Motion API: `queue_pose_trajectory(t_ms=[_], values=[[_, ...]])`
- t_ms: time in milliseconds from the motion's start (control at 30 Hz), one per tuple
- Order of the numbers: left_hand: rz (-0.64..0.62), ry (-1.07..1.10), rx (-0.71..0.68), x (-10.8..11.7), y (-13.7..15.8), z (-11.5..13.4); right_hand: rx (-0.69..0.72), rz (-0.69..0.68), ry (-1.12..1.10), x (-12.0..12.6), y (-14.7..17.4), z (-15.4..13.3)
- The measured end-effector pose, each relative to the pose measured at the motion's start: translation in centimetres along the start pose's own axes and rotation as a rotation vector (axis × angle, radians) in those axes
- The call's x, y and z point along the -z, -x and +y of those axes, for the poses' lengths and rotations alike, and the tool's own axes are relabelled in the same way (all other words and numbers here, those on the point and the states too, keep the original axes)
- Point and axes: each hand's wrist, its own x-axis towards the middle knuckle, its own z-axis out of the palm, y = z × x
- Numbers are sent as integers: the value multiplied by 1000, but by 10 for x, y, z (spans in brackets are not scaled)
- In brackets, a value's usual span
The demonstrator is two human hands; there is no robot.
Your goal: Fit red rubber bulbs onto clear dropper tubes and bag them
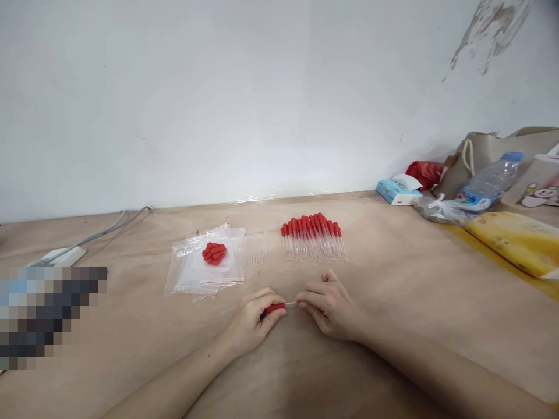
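Note:
Between finger and thumb, my left hand (pixel 257 314) pinches a red rubber dropper bulb (pixel 275 307). My right hand (pixel 327 304) is closed on the thin clear dropper tube (pixel 291 304), whose end meets the bulb's mouth; most of the tube is hidden by my fingers. Just beyond my hands lies a row of droppers with red bulbs (pixel 312 230), their clear tubes pointing toward me. Left of that row are several bare clear tubes (pixel 257 250). Loose red bulbs (pixel 213 253) sit in a heap on clear zip bags (pixel 183 270).
A grey cable (pixel 117 222) runs to a white power strip (pixel 67 256) at left, near a blurred-out object (pixel 43 314). On the right are a blue tissue pack (pixel 396 191), a plastic bottle (pixel 493 180), a yellow pack (pixel 515 238) and a beige bag (pixel 484 151). A white wall (pixel 209 105) stands behind.

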Motion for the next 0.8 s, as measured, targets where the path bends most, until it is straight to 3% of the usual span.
queue_pose_trajectory(t_ms=[233,367,467,533,633,700,800], values=[[35,21,48,-1,-4,-3,-35,-33,16,1,-5,-1],[203,-26,75,1,-5,-9,-89,-46,78,7,-4,3],[285,-71,188,5,-5,-15,-262,-11,-19,10,0,14],[225,-86,214,9,-5,-18,-472,19,-217,10,-1,24],[116,-129,126,11,-6,-18,-761,33,-430,10,-13,36],[90,-151,88,10,-6,-17,-857,60,-357,9,-29,38],[80,-154,90,8,-5,-16,-845,117,-88,1,-61,35]])
